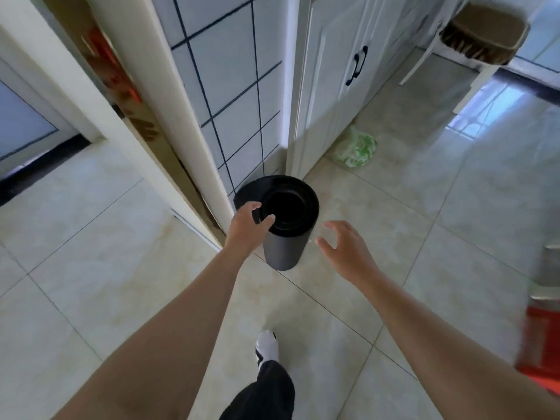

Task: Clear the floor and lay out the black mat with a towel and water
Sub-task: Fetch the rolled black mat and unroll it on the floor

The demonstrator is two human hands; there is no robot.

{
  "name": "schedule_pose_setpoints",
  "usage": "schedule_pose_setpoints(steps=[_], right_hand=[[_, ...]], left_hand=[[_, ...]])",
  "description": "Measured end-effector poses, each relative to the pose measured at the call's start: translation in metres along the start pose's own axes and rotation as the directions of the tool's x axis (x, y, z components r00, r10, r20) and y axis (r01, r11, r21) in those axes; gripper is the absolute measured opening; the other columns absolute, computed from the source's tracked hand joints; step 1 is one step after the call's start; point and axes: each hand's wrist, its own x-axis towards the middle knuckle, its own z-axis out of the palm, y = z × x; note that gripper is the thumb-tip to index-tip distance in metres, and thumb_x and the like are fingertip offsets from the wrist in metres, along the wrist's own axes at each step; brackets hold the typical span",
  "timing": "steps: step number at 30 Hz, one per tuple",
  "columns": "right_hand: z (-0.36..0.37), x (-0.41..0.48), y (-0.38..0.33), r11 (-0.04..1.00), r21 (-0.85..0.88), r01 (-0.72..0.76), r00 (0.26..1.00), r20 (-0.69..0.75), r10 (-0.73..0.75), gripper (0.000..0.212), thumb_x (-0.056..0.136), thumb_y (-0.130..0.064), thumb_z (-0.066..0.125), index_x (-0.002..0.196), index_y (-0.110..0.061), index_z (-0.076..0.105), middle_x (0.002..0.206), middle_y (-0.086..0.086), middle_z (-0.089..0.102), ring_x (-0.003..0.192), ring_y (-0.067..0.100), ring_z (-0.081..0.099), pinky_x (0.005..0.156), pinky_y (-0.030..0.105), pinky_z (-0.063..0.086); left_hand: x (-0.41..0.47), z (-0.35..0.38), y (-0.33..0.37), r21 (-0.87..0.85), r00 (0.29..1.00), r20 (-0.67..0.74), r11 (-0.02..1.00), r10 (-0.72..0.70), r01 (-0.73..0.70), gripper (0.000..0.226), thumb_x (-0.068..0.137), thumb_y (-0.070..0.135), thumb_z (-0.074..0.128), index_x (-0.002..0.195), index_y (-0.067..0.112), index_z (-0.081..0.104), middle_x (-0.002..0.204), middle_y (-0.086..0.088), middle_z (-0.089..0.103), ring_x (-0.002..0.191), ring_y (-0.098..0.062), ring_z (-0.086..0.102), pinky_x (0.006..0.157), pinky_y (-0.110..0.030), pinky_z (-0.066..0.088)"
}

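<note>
**Both hands at the rolled black mat by the door frame**

Nearest to me, below both hands, my foot (pixel 268 345) in a white sock steps forward on the tiled floor (pixel 91 283), with a dark trouser leg (pixel 266 389) behind it. My 2 bare forearms reach out ahead from there.

My left hand (pixel 247 224) is at the top edge of the black mat (pixel 283 247), which stands upright on the floor as a tight roll, its open end facing up at me. The fingers (pixel 266 221) are curled and parted, the tips over the rim of the roll, the thumb on the outer side; I cannot tell whether they press it yet. My right hand (pixel 345 247) is just to the right of the roll, fingers spread wide apart and holding nothing, clear of the mat's side.

To the right of my right forearm, at the edge of view, there is something red (pixel 542 350), too blurred to name.

Just beyond my left hand the mat stands against the corner of a white door frame (pixel 194 140) and a tiled wall (pixel 230 86) with dark lines. Past my right hand, farther along the floor, a green and clear plastic bag (pixel 357 150) lies at the foot of a white cupboard (pixel 333 71) with 2 black handles (pixel 357 65). Farthest off, up and to the right, a brown bin (pixel 485 34) sits near a bright doorway.
</note>
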Motion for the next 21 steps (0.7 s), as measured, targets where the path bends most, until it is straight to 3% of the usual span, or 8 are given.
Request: schedule_pose_setpoints(steps=[6, 12, 16, 19, 21], right_hand=[[0.046, 0.096, -0.007, 0.993, 0.103, -0.062, 0.998, 0.029, 0.06, 0.045, 0.089, -0.034, 0.059, 0.129, -0.015, 0.053, 0.131, 0.002, 0.054, 0.122, 0.018, 0.05, 0.104, 0.032, 0.038], [0.092, 0.149, 0.011, 0.987, 0.117, -0.108, 0.981, 0.173, 0.087, 0.058, 0.088, -0.04, 0.059, 0.138, -0.015, 0.044, 0.142, 0.0, 0.046, 0.132, 0.015, 0.041, 0.108, 0.03, 0.035], [0.122, 0.16, 0.027, 0.986, 0.08, -0.146, 0.958, 0.259, 0.121, 0.069, 0.087, -0.04, 0.061, 0.145, -0.014, 0.034, 0.15, 0.001, 0.039, 0.139, 0.017, 0.033, 0.114, 0.031, 0.028], [0.139, 0.16, 0.039, 0.992, -0.109, -0.062, 0.942, 0.322, 0.094, 0.074, 0.09, -0.04, 0.055, 0.15, -0.015, 0.021, 0.157, 0.001, 0.027, 0.146, 0.018, 0.019, 0.121, 0.036, 0.007], [0.146, 0.156, 0.048, 0.981, -0.191, -0.029, 0.943, 0.322, 0.09, 0.072, 0.093, -0.038, 0.051, 0.152, -0.017, 0.016, 0.16, -0.001, 0.02, 0.148, 0.017, 0.012, 0.121, 0.038, 0.0]], left_hand=[[0.127, 0.021, -0.012, 0.094, 0.999, 0.035, 0.995, 0.02, -0.023, 0.062, 0.085, 0.03, 0.066, 0.139, 0.013, 0.04, 0.142, -0.006, 0.046, 0.131, -0.024, 0.044, 0.108, -0.039, 0.037], [0.215, 0.05, -0.031, 0.322, 0.988, 0.088, 0.934, 0.129, -0.151, 0.067, 0.079, 0.029, 0.071, 0.134, 0.01, 0.038, 0.134, -0.012, 0.049, 0.125, -0.03, 0.046, 0.103, -0.045, 0.04], [0.246, 0.067, -0.053, 0.48, 0.981, 0.183, 0.866, 0.058, -0.14, 0.093, 0.076, 0.033, 0.076, 0.147, 0.006, 0.022, 0.148, -0.017, 0.035, 0.137, -0.034, 0.033, 0.114, -0.045, 0.028], [0.258, 0.076, -0.063, 0.602, 0.98, 0.198, 0.793, -0.033, -0.095, 0.106, 0.07, 0.031, 0.081, 0.149, 0.006, 0.015, 0.149, -0.017, 0.033, 0.139, -0.034, 0.03, 0.119, -0.046, 0.014], [0.256, 0.081, -0.069, 0.613, 0.97, 0.213, 0.789, -0.119, -0.037, 0.102, 0.067, 0.027, 0.083, 0.146, 0.008, 0.022, 0.143, -0.019, 0.036, 0.132, -0.037, 0.039, 0.115, -0.045, 0.022]])
